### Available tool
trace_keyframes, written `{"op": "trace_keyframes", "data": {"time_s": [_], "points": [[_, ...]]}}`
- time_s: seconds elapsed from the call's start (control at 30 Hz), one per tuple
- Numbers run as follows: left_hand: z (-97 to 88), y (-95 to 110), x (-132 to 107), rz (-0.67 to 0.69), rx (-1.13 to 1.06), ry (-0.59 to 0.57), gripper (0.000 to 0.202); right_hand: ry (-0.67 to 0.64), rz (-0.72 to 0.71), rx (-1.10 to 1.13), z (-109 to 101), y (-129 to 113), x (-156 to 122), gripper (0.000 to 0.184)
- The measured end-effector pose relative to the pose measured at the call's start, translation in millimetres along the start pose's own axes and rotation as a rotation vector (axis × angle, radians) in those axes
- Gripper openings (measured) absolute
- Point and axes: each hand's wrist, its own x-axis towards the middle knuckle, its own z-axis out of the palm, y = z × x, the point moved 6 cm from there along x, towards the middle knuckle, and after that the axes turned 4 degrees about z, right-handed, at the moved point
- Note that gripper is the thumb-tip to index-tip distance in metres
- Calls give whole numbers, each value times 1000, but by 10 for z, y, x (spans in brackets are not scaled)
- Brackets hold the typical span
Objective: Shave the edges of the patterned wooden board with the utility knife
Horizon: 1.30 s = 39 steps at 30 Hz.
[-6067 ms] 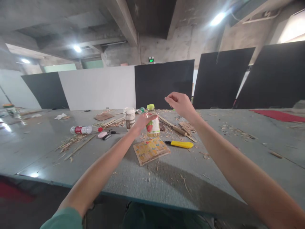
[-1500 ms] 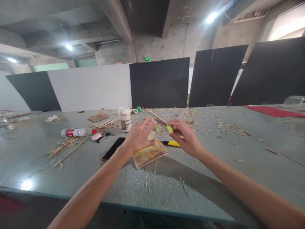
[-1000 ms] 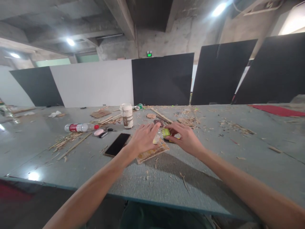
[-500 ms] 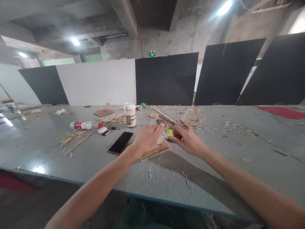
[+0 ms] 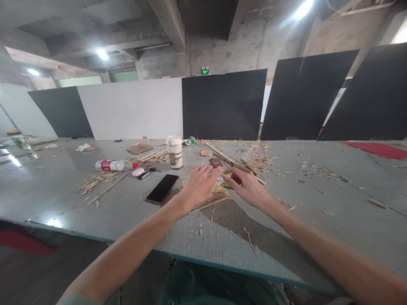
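Observation:
A clear plastic bottle [image 5: 218, 181] lies on its side on a thin wooden board [image 5: 219, 198], mostly hidden by my hands. My left hand [image 5: 201, 184] is wrapped over its body from above. At the bottle's right end, the thumb and fingers of my right hand [image 5: 247, 185] close around a yellow-green cap [image 5: 226, 180], of which little shows. A black phone [image 5: 162, 189] rests just left of my left hand. Beyond the hands lies a small dark brown piece [image 5: 215, 162].
A white patterned paper cup [image 5: 174, 152] stands behind the phone. A red-capped bottle [image 5: 114, 165] lies at the left, near a pink round item [image 5: 137, 172] and a black key fob [image 5: 144, 174]. Wood strips [image 5: 222, 156] and splinters litter the grey table [image 5: 286, 203]. A green can [image 5: 190, 140] lies at the back.
My right hand has turned slightly, and its fingers now cover more of the yellow-green cap. My left hand stays over the bottle. The view has shifted a little.

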Motion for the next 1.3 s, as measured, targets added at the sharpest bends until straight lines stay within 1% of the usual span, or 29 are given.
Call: {"op": "trace_keyframes", "data": {"time_s": [0.03,0.13,0.23,0.33,0.4,0.43,0.47,0.53,0.57,0.63,0.67,0.7,0.73,0.77,0.8,0.87,0.93,1.0,1.1,1.17,1.23,1.3], "points": [[0,-26,6,-9,-2,1,81,1,-37,18,-9,-20,-7,37],[-14,-68,-1,-29,-1,9,82,16,-102,59,-8,-55,-31,37],[-20,-37,-41,-33,10,29,81,64,-47,62,37,-30,-25,36],[-11,5,-65,-31,13,57,76,79,3,62,101,-10,-1,41],[-14,-29,-52,-40,0,84,75,61,11,71,131,-1,14,44],[-24,-81,-40,-57,-9,103,76,49,9,75,140,7,18,45],[-41,-162,-30,-84,-20,126,76,37,5,76,145,19,21,47],[-98,-406,-36,-176,-41,191,74,14,-8,53,157,62,25,48],[-137,-562,-61,-239,-47,236,71,3,-20,27,167,90,29,47],[-216,-892,-159,-362,-47,334,69,-23,-53,-42,203,156,43,36],[-258,-1060,-236,-435,-51,400,67,-38,-71,-79,227,193,53,29],[-311,-1240,-351,-542,-93,524,66,-53,-85,-113,251,232,65,24],[-334,-1399,-467,-642,-118,611,65,-62,-91,-146,269,273,78,21],[-334,-1537,-574,-738,-115,657,63,-66,-86,-178,279,317,93,22],[-316,-1649,-658,-809,-97,665,59,-64,-70,-208,279,360,107,24],[-253,-1811,-773,-878,-78,668,58,-54,-28,-260,258,433,133,34],[-156,-1929,-846,-929,-75,653,57,-46,1,-293,228,478,152,41],[-36,-2018,-891,-976,-89,622,57,-47,7,-312,211,508,166,38],[137,-2115,-942,-1033,-124,563,58,-62,0,-339,220,569,183,26],[231,-2170,-988,-1073,-153,527,62,-73,-6,-357,233,626,191,22],[308,-2224,-1044,-1117,-184,494,66,-76,-6,-374,231,686,198,21],[374,-2273,-1093,-1155,-214,467,69,-75,0,-385,215,737,203,24]]}}
